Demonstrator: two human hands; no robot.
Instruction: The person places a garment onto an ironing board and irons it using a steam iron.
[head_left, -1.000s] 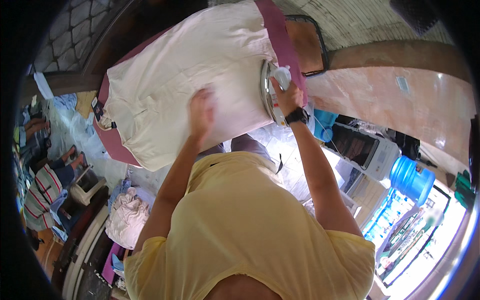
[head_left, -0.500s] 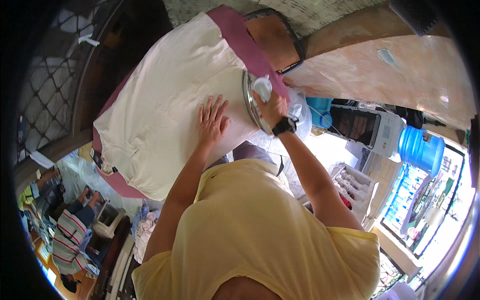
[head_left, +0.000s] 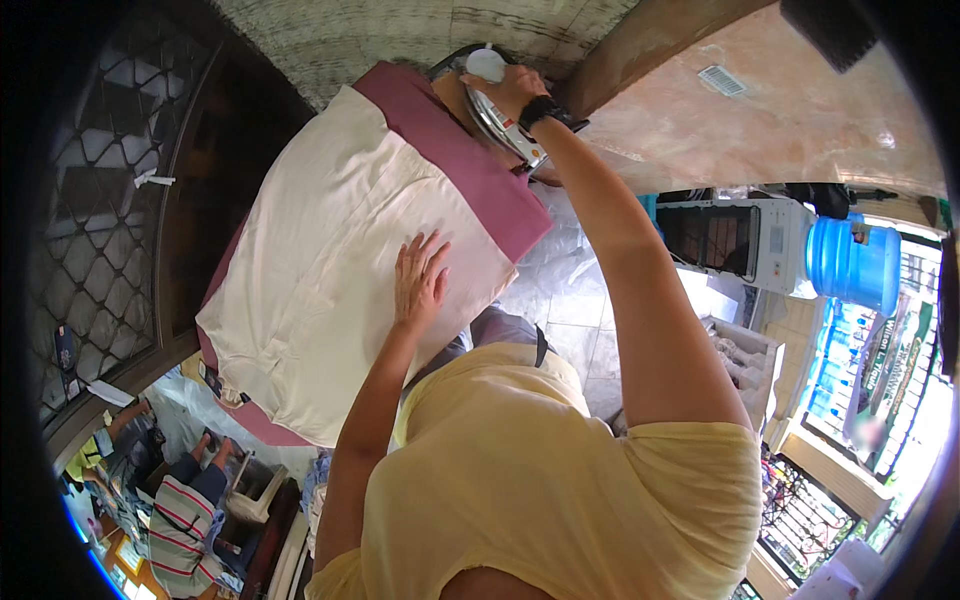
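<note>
A cream cloth garment (head_left: 310, 250), lightly creased, is spread over a board with a maroon cover (head_left: 450, 160). My left hand (head_left: 421, 280) lies flat on the cloth near its right side, fingers stretched out. Beyond the maroon end, my right hand (head_left: 510, 93) grips the handle of a clothes iron (head_left: 515, 132). The iron is tilted, over a brown panel (head_left: 456, 98) with a black rim. Whether it touches the panel I cannot tell. A dark watch sits on my right wrist.
A peach-coloured wall (head_left: 690, 130) rises close by my right hand. To the right are a white appliance (head_left: 780, 245), a blue water jug (head_left: 855, 265) and a pale crate (head_left: 760, 370). A dark lattice door (head_left: 110, 220) stands left; a person in a striped top (head_left: 183, 530) is lower left.
My right hand has carried the iron off the cream cloth, forward past the board's maroon end to the brown panel. My left hand stays flat on the cloth. The view has shifted a little.
</note>
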